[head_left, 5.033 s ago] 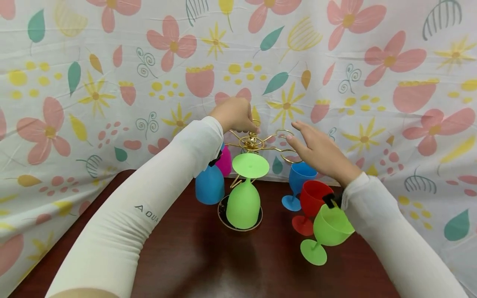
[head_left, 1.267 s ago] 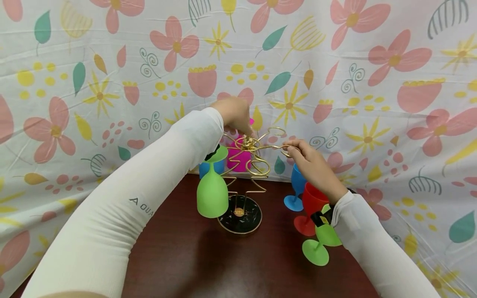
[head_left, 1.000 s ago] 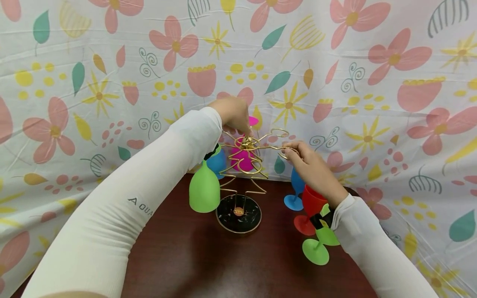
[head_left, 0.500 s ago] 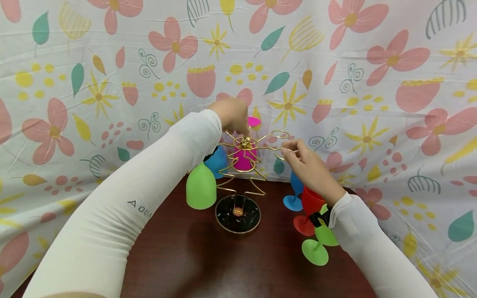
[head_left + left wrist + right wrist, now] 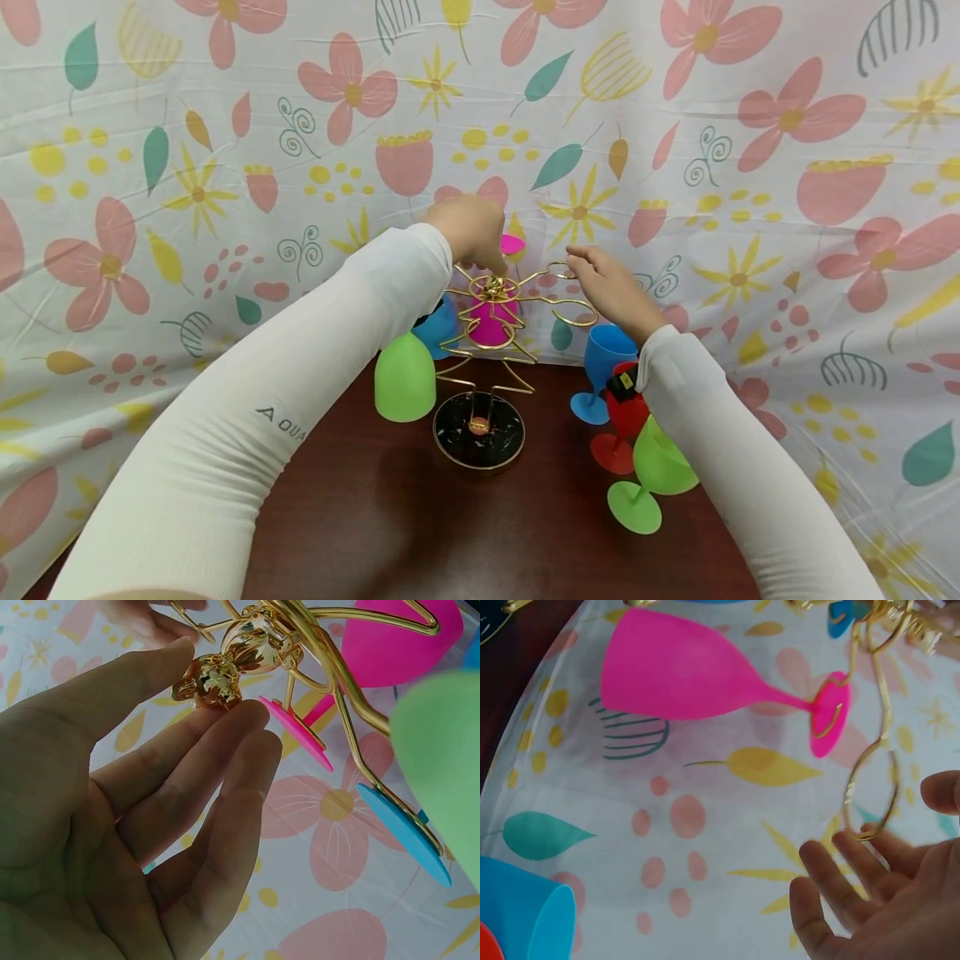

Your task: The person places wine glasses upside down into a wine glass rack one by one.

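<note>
A gold wire rack stands on a round black base on the dark table. Three goblets hang upside down from it: green, blue and pink. My left hand pinches the rack's gold top knob between thumb and fingertips. My right hand is open just right of the rack. In the right wrist view its fingertips touch an empty gold loop, with the pink goblet hanging beyond.
Three goblets stand at the right under my right forearm: blue, red and a tilted green one. A flowered cloth hangs close behind the rack. The wooden table lies in front.
The rack has turned, carrying the green goblet from the front round to the left. My right hand has released the loop it pinched, opened and risen a little.
</note>
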`<state>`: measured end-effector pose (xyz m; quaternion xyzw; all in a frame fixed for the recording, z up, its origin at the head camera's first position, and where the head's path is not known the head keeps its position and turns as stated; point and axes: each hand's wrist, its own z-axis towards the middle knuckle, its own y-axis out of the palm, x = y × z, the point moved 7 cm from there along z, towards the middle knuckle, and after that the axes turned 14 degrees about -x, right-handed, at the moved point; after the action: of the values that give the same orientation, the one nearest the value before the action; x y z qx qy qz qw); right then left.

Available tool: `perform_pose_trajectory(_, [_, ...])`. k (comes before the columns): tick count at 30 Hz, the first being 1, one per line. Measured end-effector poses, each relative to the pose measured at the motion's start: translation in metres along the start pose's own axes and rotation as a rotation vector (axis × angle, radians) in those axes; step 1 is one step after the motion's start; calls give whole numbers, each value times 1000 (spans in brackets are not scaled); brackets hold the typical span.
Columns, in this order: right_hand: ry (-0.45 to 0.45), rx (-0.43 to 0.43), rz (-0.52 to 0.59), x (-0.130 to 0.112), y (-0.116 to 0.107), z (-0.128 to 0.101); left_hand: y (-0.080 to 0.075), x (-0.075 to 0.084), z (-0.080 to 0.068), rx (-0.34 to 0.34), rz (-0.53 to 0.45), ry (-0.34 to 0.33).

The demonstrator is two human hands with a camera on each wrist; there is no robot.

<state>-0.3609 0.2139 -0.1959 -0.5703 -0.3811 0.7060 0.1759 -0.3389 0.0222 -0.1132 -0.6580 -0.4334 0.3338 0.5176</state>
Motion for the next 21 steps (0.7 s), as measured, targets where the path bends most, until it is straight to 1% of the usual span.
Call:
perform_pose_trajectory(2, [0,-36,40,2,4,7,0,0,0,2,7,-7])
perform_pose_trajectory(5, [-2,-63,90,6,9,13,0,0,1,4,19,-12])
perform_pose_trajectory(8, [-11,-61,113,9,10,12,-1,2,1,12,29,-7])
perform_pose_trajectory(15, [-37,-40,104,9,9,8,-3,4,0,29,28,-1])
perform_pose_trajectory(18, [-37,-34,91,10,9,7,-3,3,0,36,21,14])
perform_pose_trajectory(21, [-45,-27,105,13,9,6,-2,2,1,52,19,29])
